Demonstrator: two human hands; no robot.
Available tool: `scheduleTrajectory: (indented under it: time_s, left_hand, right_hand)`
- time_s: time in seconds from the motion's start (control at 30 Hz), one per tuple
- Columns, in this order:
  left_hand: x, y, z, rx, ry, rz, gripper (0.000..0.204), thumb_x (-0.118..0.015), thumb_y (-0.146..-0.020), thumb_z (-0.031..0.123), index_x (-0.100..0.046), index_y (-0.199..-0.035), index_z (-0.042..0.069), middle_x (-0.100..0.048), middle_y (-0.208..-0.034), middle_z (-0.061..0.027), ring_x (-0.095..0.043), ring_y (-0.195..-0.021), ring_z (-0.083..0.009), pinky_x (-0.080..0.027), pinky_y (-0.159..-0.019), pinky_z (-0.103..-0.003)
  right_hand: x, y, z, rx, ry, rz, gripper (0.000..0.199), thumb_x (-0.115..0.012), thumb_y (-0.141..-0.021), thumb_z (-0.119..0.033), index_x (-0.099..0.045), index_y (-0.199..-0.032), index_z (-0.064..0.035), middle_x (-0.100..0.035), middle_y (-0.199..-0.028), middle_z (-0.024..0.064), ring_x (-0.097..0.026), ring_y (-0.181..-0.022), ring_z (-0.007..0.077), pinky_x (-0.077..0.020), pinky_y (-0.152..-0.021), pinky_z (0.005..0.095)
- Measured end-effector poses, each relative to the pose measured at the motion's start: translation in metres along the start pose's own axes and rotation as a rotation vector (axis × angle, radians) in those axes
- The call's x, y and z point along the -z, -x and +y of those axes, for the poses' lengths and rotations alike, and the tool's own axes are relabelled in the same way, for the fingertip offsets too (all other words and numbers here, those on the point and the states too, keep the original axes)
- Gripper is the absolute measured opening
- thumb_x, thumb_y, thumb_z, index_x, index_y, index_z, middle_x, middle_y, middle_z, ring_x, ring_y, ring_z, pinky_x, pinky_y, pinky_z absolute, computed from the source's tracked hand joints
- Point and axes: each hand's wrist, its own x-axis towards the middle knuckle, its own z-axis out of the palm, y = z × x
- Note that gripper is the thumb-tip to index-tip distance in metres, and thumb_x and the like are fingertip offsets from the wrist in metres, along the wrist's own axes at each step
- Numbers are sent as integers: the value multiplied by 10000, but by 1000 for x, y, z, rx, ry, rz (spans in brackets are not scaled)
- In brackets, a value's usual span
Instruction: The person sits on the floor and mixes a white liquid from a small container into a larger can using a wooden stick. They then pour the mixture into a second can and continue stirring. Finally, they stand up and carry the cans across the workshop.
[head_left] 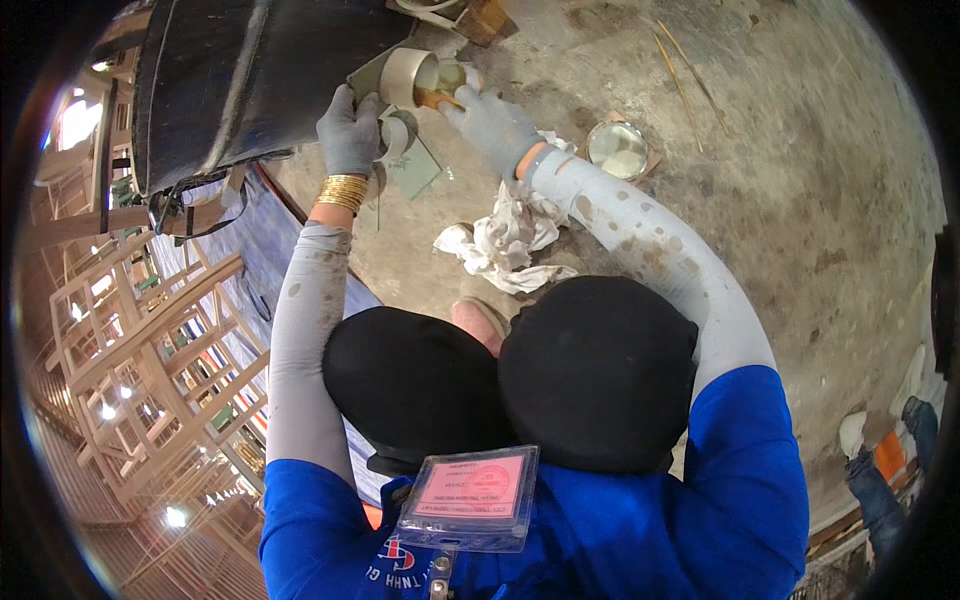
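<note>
**A tilted can between two gloved hands**

The pale can (408, 78) lies on its side, up beyond my knees, between my hands, its round mouth turned to my right. My left hand (350, 132) has its fingers curled just beside the can; I cannot tell whether they bear its weight or only press the flat grey-green board (366, 76) behind it. My right hand (491, 124) is drawn narrow at the mouth, seemingly pinching an orange-brown piece (437, 99) whose kind I cannot make out.

I judge the can light and stiff, smooth enough to roll or slip against glove cloth, so the steadiest hold would be around its wall, clear of the rim. The orange-brown piece looks firm, best pinched at its outer end.

Nearer me, a thin green sheet (414, 172) lies flat with crisp corners, perhaps brittle. The white cloth (505, 240) is soft and crumpled on rough, stained concrete (800, 200). My grey gloves look knitted; my pale sleeves (640, 235) are stretchy and blotched brown.
</note>
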Motion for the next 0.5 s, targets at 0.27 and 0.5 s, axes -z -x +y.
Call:
scheduleTrajectory:
  time_s: [0.27, 0.5]
  left_hand:
    - [3, 0, 8, -21, -198, -11, 140, -567, -801, 162, -567, -887, 52, -622, -752, -164, -627, -682, -277, -461, -602, -305]
    - [5, 1, 12, -83, -118, 26, 130, -574, -800, 134, -566, -888, 39, -629, -759, -156, -629, -665, -262, -460, -595, -299]
  right_hand:
    - [-3, -7, 7, -353, -196, -81, 353, -453, -843, -126, -473, -1194, -163, -501, -962, 122, -597, -790, 305, -510, -663, 383]
    - [8, -21, 37, -195, -18, 4, 335, -427, -866, -189, -489, -1192, -235, -519, -1031, 160, -581, -871, 324, -487, -729, 409]
